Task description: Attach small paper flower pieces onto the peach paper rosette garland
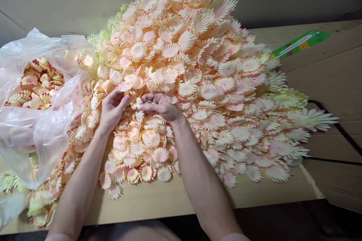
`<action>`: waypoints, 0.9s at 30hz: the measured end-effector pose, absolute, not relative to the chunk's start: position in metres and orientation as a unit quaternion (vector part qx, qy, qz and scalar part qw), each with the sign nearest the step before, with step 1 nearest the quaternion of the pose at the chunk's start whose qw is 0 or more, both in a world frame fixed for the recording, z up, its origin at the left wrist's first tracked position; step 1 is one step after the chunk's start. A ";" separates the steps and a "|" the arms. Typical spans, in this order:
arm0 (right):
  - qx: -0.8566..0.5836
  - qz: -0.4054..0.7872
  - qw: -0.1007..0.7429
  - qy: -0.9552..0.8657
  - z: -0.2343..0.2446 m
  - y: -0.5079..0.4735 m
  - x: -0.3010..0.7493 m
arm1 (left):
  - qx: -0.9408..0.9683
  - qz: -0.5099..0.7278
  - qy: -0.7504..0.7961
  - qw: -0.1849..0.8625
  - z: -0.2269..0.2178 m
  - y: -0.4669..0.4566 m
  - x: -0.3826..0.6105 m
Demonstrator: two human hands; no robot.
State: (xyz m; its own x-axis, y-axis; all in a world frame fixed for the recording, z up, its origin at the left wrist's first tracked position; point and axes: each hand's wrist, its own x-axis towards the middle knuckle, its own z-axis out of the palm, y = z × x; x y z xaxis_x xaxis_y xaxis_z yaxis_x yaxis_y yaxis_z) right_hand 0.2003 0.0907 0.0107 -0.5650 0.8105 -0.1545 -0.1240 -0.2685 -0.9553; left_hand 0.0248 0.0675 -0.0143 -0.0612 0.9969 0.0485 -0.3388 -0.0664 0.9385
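A big heap of cream, pink and red fringed fabric flower heads (pixel 198 67) covers the wooden tabletop (pixel 169 199). My left hand (pixel 111 111) rests on the heap, its fingers pinched together around a small flower piece (pixel 128 92) at the fingertips. My right hand (pixel 160 106) lies just to the right, fingers curled and closed on a flower piece (pixel 137 102) between the two hands. Both forearms reach up from the bottom edge of the picture.
A clear plastic bag (pixel 42 120) holding more flower heads lies at the left. A green packaged strip (pixel 299 43) sits at the far right on cardboard sheets (pixel 333 79). A black cord (pixel 339 128) runs along the right side. Loose flowers lie near the front left edge.
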 end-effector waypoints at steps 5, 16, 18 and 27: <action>-0.344 0.710 0.310 -0.530 0.009 0.091 0.201 | 0.423 0.607 0.410 0.534 -0.014 0.068 0.026; -0.329 0.686 0.294 -0.579 0.012 0.094 0.205 | 0.404 0.584 0.412 0.571 -0.010 0.063 0.032; -0.320 0.692 0.295 -0.575 0.012 0.094 0.206 | 0.394 0.577 0.413 0.584 -0.010 0.063 0.032; -0.221 0.743 0.252 -0.580 0.006 0.093 0.207 | 0.362 0.638 0.372 0.569 -0.014 0.071 0.026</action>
State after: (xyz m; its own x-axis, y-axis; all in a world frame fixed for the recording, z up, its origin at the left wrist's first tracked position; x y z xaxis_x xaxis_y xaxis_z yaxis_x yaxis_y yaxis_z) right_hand 0.2068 0.0930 0.0056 -0.7756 0.6302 -0.0357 -0.1181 -0.2004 -0.9726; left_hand 0.0260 0.0709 -0.0141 -0.0903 0.9951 0.0392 -0.4567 -0.0763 0.8863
